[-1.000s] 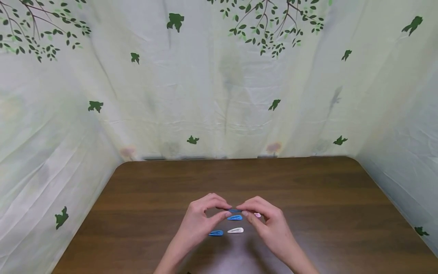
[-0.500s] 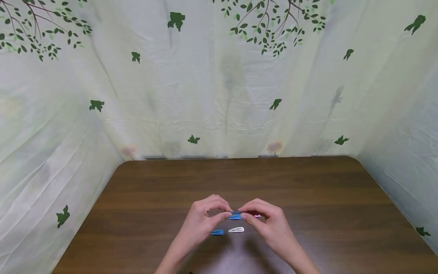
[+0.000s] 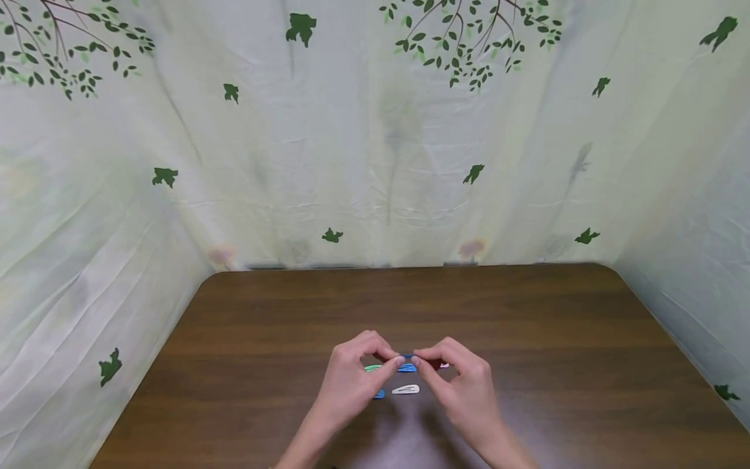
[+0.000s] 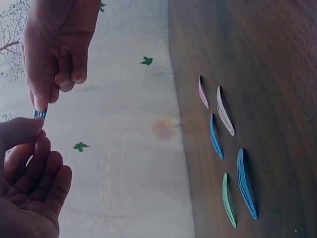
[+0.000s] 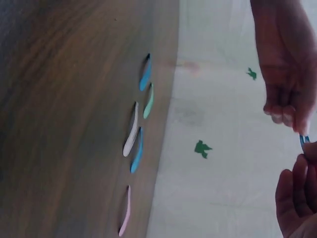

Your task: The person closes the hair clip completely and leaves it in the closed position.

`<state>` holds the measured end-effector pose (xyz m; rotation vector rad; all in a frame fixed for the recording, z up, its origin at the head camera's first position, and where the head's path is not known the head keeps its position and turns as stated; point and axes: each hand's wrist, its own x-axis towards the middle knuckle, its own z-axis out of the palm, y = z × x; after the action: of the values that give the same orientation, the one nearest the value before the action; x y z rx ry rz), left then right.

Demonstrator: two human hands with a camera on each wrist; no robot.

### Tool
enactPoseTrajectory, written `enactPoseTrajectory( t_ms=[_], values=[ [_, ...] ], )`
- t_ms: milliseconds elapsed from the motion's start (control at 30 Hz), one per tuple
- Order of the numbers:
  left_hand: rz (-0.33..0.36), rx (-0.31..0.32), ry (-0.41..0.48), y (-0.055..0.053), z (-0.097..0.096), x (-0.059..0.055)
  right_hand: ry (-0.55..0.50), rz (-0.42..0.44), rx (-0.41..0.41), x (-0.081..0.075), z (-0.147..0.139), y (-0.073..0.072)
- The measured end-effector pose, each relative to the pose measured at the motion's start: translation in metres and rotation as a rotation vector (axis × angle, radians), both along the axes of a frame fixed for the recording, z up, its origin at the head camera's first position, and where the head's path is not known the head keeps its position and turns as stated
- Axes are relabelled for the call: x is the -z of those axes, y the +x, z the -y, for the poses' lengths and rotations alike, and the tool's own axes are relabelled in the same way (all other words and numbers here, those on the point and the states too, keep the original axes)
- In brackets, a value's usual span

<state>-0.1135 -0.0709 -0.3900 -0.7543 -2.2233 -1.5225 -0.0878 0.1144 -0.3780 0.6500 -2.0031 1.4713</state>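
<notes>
Both hands pinch a small blue snap hair clip (image 3: 407, 356) between them, held up over the table. My left hand (image 3: 350, 379) has thumb and index finger on one end. At the other end, my right hand (image 3: 464, 383) pinches the same way. Fingertips hide most of the clip; a short blue piece (image 4: 40, 114) shows between the hands in the left wrist view. Below lie more snap clips: a blue one (image 3: 407, 368), a white one (image 3: 405, 389), a green one (image 4: 228, 200), a second blue one (image 4: 245, 183) and a pink one (image 4: 203, 92).
The clips lie in two loose rows on a brown wooden table (image 3: 263, 339). Pale cloth (image 3: 351, 143) printed with branches and green birds hangs behind the table and along both sides.
The hands have come closer together and risen slightly with the blue hair clip, so less of it shows. The green clip now shows behind the left hand in the head view.
</notes>
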Motion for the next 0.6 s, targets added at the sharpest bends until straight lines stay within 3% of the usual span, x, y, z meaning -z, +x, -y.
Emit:
enactPoseTrajectory(
  t_ms=[133, 267, 500, 600],
  values=[
    [-0.003, -0.004, -0.007, 0.000, -0.001, -0.001, -0.008, -0.056, 0.004, -0.007, 0.002, 0.002],
    [0.043, 0.032, -0.011, -0.001, 0.001, -0.002, -0.021, -0.106, -0.036, -0.007, -0.001, -0.002],
    [0.305, 0.106, 0.056, 0.000, 0.001, -0.004, 0.000, -0.154, -0.077, -0.004, -0.008, -0.008],
    [0.363, 0.118, 0.081, -0.001, 0.001, -0.004, 0.009, -0.139, -0.105, -0.004, -0.009, -0.008]
  ],
)
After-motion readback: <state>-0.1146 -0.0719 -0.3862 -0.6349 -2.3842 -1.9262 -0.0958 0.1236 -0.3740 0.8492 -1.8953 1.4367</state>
